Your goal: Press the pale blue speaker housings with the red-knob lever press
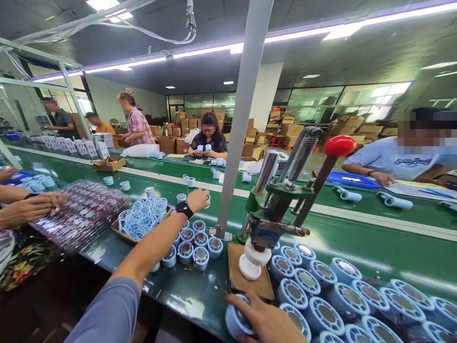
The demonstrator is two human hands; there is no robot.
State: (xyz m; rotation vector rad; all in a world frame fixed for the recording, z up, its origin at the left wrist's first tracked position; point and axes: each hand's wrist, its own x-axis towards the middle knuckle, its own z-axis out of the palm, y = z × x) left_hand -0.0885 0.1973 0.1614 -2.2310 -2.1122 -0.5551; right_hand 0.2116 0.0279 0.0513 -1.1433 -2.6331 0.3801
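My left hand (197,200), a dark watch on its wrist, stretches out over the bench. Its fingers close round a light-blue round housing (208,202), of which only a part shows. Low in the view, my right hand (266,318) grips another light-blue round housing (235,320) by its top and side. That one is at the bench's front edge, before the hand press (260,238) with a red knob and white round pads. Between my arms stand several housings with metal discs (201,257). Many more housings (325,314) crowd the bench right of the press.
A cardboard box of light-blue rings (141,216) lies beyond my left forearm. A grey post (240,114) rises behind the press. At left, a co-worker's hands (39,207) are over a wrapped stack of parts (84,209). Other people sit across the green conveyor (357,224).
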